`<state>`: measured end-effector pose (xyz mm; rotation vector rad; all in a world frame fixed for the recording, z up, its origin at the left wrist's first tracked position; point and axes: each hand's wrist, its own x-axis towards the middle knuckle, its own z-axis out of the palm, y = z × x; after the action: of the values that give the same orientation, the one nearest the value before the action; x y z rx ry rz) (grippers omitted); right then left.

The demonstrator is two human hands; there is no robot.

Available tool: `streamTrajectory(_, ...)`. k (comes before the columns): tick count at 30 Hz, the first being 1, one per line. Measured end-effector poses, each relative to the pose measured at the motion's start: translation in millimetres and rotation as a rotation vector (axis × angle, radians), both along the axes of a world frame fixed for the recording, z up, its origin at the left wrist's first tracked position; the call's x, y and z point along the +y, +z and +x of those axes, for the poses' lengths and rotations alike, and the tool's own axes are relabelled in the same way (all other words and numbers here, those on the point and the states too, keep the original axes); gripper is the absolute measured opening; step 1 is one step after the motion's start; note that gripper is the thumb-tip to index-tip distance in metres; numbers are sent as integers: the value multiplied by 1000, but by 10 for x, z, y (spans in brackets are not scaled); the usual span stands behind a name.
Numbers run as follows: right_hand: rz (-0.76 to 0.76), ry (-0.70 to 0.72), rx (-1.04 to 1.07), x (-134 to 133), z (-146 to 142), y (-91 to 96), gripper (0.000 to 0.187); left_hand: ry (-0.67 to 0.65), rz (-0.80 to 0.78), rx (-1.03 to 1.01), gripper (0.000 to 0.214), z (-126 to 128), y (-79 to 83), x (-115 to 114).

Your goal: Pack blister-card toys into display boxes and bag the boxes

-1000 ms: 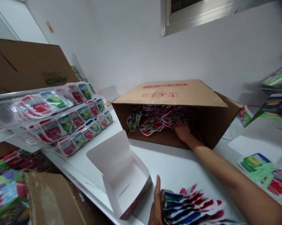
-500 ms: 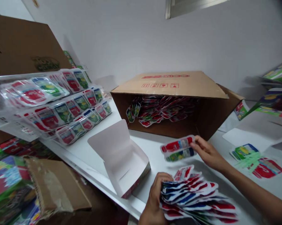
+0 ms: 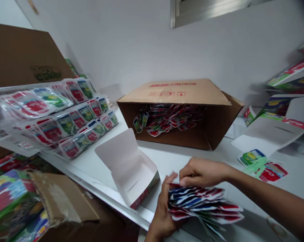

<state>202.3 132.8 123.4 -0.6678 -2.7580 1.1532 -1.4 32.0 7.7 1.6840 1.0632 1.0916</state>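
A thick stack of flat red, blue and green printed packets (image 3: 199, 201) fans out at the bottom of the head view. My left hand (image 3: 163, 208) is wrapped round its left end, some fingertips blurred. Over the top edge of the stack, my right hand (image 3: 204, 172) is closed, knuckles up, fingertips pressed against the packets and partly hidden. An open white carton (image 3: 139, 178) with its lid raised sits left of my hands. Behind them, a brown cardboard box (image 3: 177, 95) lies on its side, holding many loose packets (image 3: 169, 121).
Clear plastic trays of packets (image 3: 73, 124) stand at the left of the white table (image 3: 98, 168). Right, packets under a pale green strip (image 3: 261, 166) lie near open printed cartons (image 3: 275, 127). A torn brown box (image 3: 63, 198) and printed boxes (image 3: 11, 198) are lower left.
My right hand has moved left and down from above the table, where it held a paired red and green packet, onto the stack. That packet no longer shows separately. The view shifted slightly.
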Motion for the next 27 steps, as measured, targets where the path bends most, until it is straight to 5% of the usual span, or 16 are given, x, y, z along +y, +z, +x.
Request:
streamTrajectory(2,-102,-22,-26,139,1,-125,54,-40,-54,-61,53,3,-16,-9)
streamTrajectory(4,-94,-188,-67,415,73,-315,63,-31,-83,-100,48,-6,-115,1)
streamTrajectory(8,262,-681,-196,1224,231,-734,73,95,-179,-347,70,-9,-407,113)
streamTrajectory(10,323,-779,-236,1577,242,-904,87,114,-366,-474,81,28,-472,204)
streamTrajectory(13,364,-821,-281,1842,201,-1092,89,195,-769,-507,58,124,-453,332)
streamTrajectory(17,378,-770,-323,1642,208,-1236,88,258,-926,-502,49,183,-443,372)
streamTrajectory(22,516,-622,-329,1014,306,-1254,103,119,-530,-357,47,67,-337,182)
streamTrajectory(27,672,-568,-294,678,280,-1214,35,-56,-239,-237,64,32,-18,11)
